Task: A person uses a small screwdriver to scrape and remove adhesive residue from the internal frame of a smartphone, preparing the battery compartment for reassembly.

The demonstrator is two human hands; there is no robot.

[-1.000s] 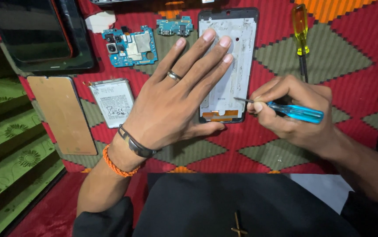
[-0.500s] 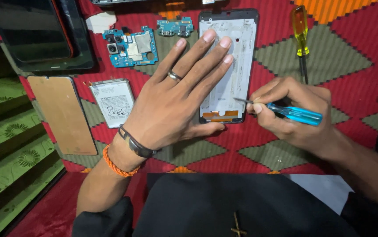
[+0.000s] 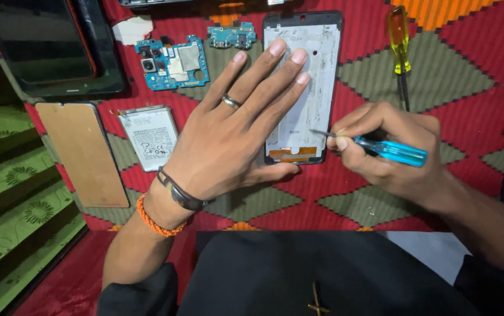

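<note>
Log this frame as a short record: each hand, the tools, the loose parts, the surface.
left hand: flat, fingers spread, pressing on the phone frame
right hand: gripping a blue screwdriver, tip at the frame's right edge
spare tool: yellow screwdriver, lying beyond the right hand
loose parts: battery, blue board, small board, tan panel
surface: red patterned cloth

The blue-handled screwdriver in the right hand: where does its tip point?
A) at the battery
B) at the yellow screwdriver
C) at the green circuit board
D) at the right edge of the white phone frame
D: the right hand holds the blue-handled screwdriver with its tip at the right edge of the white phone frame, which the left hand presses flat.
</note>
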